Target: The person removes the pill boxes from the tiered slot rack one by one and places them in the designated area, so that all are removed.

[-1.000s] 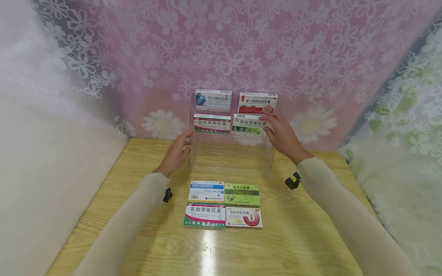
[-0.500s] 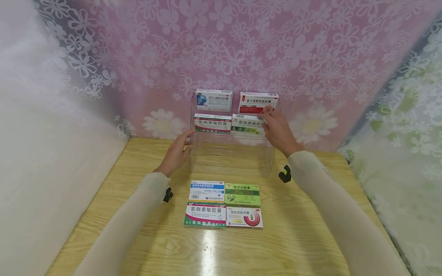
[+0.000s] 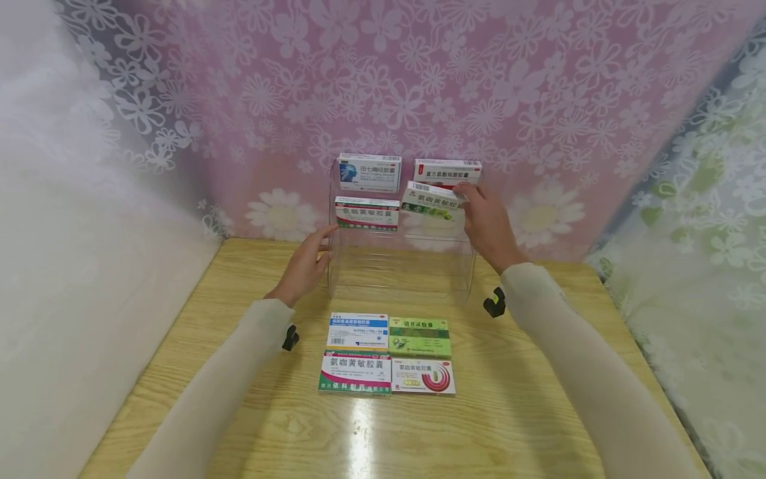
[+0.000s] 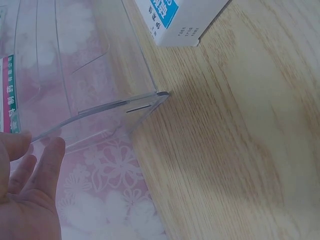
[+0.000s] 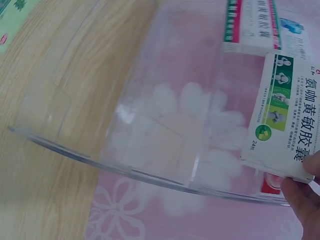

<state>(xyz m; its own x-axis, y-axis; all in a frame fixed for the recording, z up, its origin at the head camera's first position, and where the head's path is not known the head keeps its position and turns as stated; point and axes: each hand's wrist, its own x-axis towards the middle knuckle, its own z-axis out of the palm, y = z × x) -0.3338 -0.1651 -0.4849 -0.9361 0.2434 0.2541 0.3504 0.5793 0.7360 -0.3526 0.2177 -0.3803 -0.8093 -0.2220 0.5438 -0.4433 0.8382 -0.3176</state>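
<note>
My right hand pinches a white and green medicine box by its right end. That box is tilted and raised in front of the clear display rack, overlapping a white and red medicine box on the top tier. In the right wrist view, thumb and fingers meet at one corner of the held box. My left hand holds the rack's left side edge; the left wrist view shows thumb and fingers on either side of the clear panel.
On the rack's left half stand a white and blue box and a pink and green box. Before the rack lie a blue and white box, a green box, another pink-green box and a red-ringed box on the wooden table.
My right hand has taken hold of the white and green box and lifted it up out of the second tier, tilting it. My left hand has stayed at the rack's side.
</note>
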